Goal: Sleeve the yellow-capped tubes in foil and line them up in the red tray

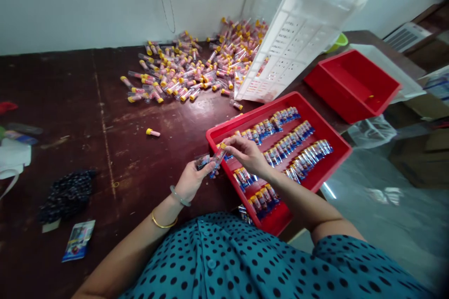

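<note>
My left hand [192, 178] is closed around small printed clear packets [202, 162], just off the near left corner of a red tray [333, 168]. Between both hands, a clear packet with a yellow-capped tube [220, 150] stands tilted; the fingers of my right hand [247, 153] pinch its upper end. How many packets the left hand holds is hidden. Inside the tray, filled packets with blue ends [286, 145] lie in rows. One loose pink tube with a yellow cap [153, 132] rests on the brown table [70, 126] to the left.
A heap of yellow-capped pink tubes [189, 65] spreads along the wall beside a tipped white plastic basket [280, 51]. Farther right stands a red bin [354, 84]. Dark cloth [68, 194] and a printed pouch [79, 240] lie at the left. Cardboard boxes [421, 159] are at far right.
</note>
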Demonstrator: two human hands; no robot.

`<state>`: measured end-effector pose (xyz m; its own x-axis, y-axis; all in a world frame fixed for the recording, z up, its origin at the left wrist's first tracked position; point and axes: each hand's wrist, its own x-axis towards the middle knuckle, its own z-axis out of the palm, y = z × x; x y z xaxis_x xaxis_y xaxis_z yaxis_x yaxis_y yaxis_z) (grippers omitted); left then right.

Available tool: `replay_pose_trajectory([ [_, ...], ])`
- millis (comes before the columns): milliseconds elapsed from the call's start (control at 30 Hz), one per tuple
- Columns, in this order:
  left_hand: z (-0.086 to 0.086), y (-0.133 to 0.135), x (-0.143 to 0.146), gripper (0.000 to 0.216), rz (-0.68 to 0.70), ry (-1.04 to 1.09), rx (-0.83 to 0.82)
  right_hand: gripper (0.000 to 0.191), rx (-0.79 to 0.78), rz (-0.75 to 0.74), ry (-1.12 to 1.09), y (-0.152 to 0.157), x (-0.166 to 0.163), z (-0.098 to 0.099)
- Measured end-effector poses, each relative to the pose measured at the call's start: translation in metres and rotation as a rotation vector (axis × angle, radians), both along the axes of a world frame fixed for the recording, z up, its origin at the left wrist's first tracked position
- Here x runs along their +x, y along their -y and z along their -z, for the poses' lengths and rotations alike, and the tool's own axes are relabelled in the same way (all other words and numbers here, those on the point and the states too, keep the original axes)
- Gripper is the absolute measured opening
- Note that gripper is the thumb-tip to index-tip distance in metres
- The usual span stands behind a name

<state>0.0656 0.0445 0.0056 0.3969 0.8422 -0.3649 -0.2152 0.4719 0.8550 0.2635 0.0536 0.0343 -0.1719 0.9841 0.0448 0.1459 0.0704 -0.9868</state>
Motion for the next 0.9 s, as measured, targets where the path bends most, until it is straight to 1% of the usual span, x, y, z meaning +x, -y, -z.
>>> replay_pose_trajectory([
  [67, -0.002, 0.004, 0.007, 0.035, -0.002, 0.069, -0.097, 0.018, 0.02, 0.053, 0.021, 0.016, -0.004, 0.007],
  [133, -0.004, 0.007, 0.013, 0.036, -0.017, 0.127, -0.152, 0.019, 0.037, 0.082, 0.027, 0.03, -0.007, 0.011],
  [267, -0.009, 0.009, 0.024, 0.034, -0.05, 0.177, -0.154, 0.02, 0.09, 0.156, 0.056, 0.043, -0.008, 0.011],
  [400, -0.014, 0.008, 0.03, 0.036, -0.07, 0.167, -0.158, 0.02, 0.081, 0.194, 0.041, 0.041, -0.004, 0.009],
  [567, -0.018, 0.008, 0.033, 0.036, -0.042, 0.143, -0.147, 0.018, 0.05, 0.183, -0.019, 0.038, 0.0, 0.01],
  [767, -0.016, 0.009, 0.035, 0.036, -0.04, 0.136, -0.148, 0.015, 0.017, 0.153, -0.045, 0.036, 0.006, 0.013],
  [900, -0.014, 0.009, 0.037, 0.035, -0.039, 0.137, -0.151, 0.015, 0.0, 0.137, -0.046, 0.037, 0.004, 0.012],
])
